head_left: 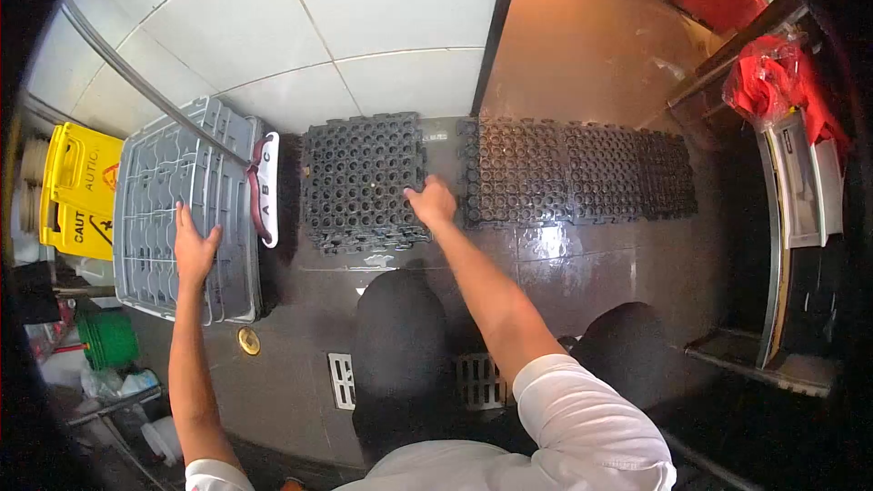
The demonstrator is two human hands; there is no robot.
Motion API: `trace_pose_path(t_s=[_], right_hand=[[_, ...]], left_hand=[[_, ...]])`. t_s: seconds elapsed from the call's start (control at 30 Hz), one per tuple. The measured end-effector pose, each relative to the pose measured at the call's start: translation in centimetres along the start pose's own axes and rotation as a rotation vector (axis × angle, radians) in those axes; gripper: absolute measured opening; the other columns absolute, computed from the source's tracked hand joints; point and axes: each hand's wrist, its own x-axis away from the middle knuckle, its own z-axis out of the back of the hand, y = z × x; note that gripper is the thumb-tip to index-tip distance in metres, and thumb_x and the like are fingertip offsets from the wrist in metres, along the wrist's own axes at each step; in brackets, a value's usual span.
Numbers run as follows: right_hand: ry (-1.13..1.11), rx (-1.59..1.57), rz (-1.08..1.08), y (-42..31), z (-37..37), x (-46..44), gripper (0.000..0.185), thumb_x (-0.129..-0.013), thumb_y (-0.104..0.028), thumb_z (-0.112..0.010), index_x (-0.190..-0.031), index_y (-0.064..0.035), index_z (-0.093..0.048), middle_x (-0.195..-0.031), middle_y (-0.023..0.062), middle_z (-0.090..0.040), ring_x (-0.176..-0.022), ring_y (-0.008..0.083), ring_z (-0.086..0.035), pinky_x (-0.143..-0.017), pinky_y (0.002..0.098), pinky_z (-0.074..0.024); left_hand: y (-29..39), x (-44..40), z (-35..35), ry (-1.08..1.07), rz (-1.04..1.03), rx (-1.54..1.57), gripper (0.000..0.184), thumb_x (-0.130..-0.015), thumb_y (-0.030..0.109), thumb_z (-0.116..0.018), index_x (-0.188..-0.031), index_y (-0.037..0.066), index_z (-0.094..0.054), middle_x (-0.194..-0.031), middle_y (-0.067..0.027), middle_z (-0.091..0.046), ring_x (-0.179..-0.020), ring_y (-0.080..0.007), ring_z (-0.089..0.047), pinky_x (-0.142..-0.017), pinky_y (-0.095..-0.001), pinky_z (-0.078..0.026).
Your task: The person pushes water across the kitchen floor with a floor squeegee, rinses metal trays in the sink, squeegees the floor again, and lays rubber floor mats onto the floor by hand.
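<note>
My left hand (193, 250) lies against the grey plastic crate (156, 218), its fingers stretched out and the thumb apart. The crate stands by the tiled wall. My right hand (432, 203) is at the right edge of a stack of black rubber floor mats (364, 177), thumb on top and fingers curled at the edge. How far the fingers reach under the mat is hidden. Right of this stack, more black perforated mats (518, 173) lie in a row on the wet floor.
A white-and-maroon brush-like item (265, 189) stands between crate and mats. At left are a yellow caution sign (80, 189) and a green container (111, 338). Drain grates (342, 382) sit in the floor near my legs. Red bags (773, 82) hang at right.
</note>
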Motion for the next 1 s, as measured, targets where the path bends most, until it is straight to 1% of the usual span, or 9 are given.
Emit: trace_pose_path(t_s=[0.17, 0.23, 0.37, 0.5, 0.57, 0.7, 0.83, 0.97, 1.0], right_hand=[[-0.031, 0.069, -0.048, -1.3, 0.8, -0.1, 0.052, -0.085, -0.044, -0.076, -0.113, -0.0021, -0.063, -0.108, 0.0199, -0.072, -0.102, 0.0379, -0.07, -0.087, 0.0485, -0.0556], [-0.065, 0.136, 0.039, -1.5, 0.7, -0.4, 0.05, -0.087, -0.044, -0.072, -0.111, -0.0005, -0.065, -0.103, 0.0213, -0.073, -0.097, 0.0386, -0.071, -0.084, 0.0494, -0.0564], [0.113, 0.149, 0.026, 0.8, 0.6, -0.8, 0.041, -0.085, -0.032, -0.071, -0.105, 0.003, -0.065, -0.094, 0.0207, -0.074, -0.085, 0.0354, -0.074, -0.079, 0.0454, -0.0577], [-0.065, -0.273, -0.097, 5.5, 5.0, -2.6, 0.027, -0.084, -0.019, -0.073, -0.096, 0.0002, -0.059, -0.088, 0.0181, -0.074, -0.068, 0.0305, -0.074, -0.065, 0.0426, -0.056], [-0.225, -0.575, -0.033, 9.2, 9.4, -3.5, 0.025, -0.083, -0.011, -0.075, -0.094, -0.0022, -0.054, -0.083, 0.0152, -0.072, -0.061, 0.0274, -0.073, -0.057, 0.0398, -0.0536], [-0.185, -0.58, -0.114, 9.9, 24.5, -1.5, 0.032, -0.083, -0.002, -0.075, -0.101, -0.003, -0.048, -0.084, 0.0127, -0.067, -0.062, 0.0258, -0.073, -0.049, 0.0357, -0.0514], [-0.136, -0.24, -0.058, 11.3, 37.6, 0.7, 0.03, -0.083, 0.002, -0.073, -0.1, 0.0, -0.05, -0.091, 0.016, -0.068, -0.063, 0.0267, -0.073, -0.054, 0.0358, -0.0548], [-0.01, 0.298, -0.158, 11.5, 47.7, 6.8, 0.038, -0.078, 0.001, -0.074, -0.111, 0.0053, -0.055, -0.093, 0.0127, -0.07, -0.064, 0.0234, -0.073, -0.058, 0.0386, -0.0544], [0.077, 0.284, -0.21, 12.6, 49.6, 8.4, 0.033, -0.079, -0.003, -0.073, -0.108, 0.0043, -0.06, -0.093, 0.0154, -0.072, -0.067, 0.0238, -0.074, -0.063, 0.039, -0.0565]], left_hand=[[-1.5, -0.3, -1.2, 0.018, -0.033, 0.008, 0.085, -0.084, 0.024, -0.076, -0.151, -0.007, -0.033, -0.16, -0.0275, -0.031, -0.143, -0.0437, -0.039, -0.116, -0.0434, -0.037], [-1.7, -0.4, -1.4, 0.008, -0.048, 0.022, 0.085, -0.085, 0.024, -0.076, -0.151, -0.007, -0.032, -0.161, -0.0276, -0.03, -0.145, -0.0432, -0.036, -0.118, -0.0431, -0.034], [-4.5, -1.1, -3.4, 0.023, -0.09, -0.014, 0.086, -0.087, 0.025, -0.075, -0.152, -0.009, -0.03, -0.162, -0.0279, -0.027, -0.149, -0.0415, -0.03, -0.121, -0.0424, -0.029], [-5.6, -1.4, -4.2, 0.037, -0.12, 0.002, 0.084, -0.088, 0.022, -0.074, -0.152, -0.009, -0.03, -0.163, -0.0273, -0.024, -0.149, -0.0413, -0.03, -0.121, -0.0421, -0.029], [-5.7, -1.5, -4.3, 0.028, -0.113, 0.031, 0.083, -0.088, 0.019, -0.073, -0.152, -0.009, -0.029, -0.164, -0.027, -0.023, -0.15, -0.0413, -0.029, -0.121, -0.0421, -0.029], [-7.3, -1.9, -5.9, 0.065, -0.131, 0.036, 0.081, -0.088, 0.017, -0.072, -0.153, -0.008, -0.029, -0.164, -0.0271, -0.023, -0.149, -0.042, -0.029, -0.12, -0.0419, -0.031], [-6.7, -1.8, -5.6, 0.061, -0.139, 0.05, 0.08, -0.089, 0.017, -0.071, -0.153, -0.007, -0.028, -0.164, -0.0272, -0.023, -0.149, -0.0431, -0.03, -0.119, -0.042, -0.032], [-5.9, -2.3, -4.3, 0.013, -0.11, 0.024, 0.08, -0.091, 0.019, -0.071, -0.153, -0.007, -0.029, -0.163, -0.0276, -0.025, -0.149, -0.043, -0.03, -0.119, -0.0421, -0.031], [-5.7, -2.3, -4.1, -0.001, -0.098, 0.009, 0.08, -0.091, 0.02, -0.07, -0.153, -0.006, -0.029, -0.163, -0.0276, -0.025, -0.149, -0.043, -0.03, -0.119, -0.042, -0.03]])
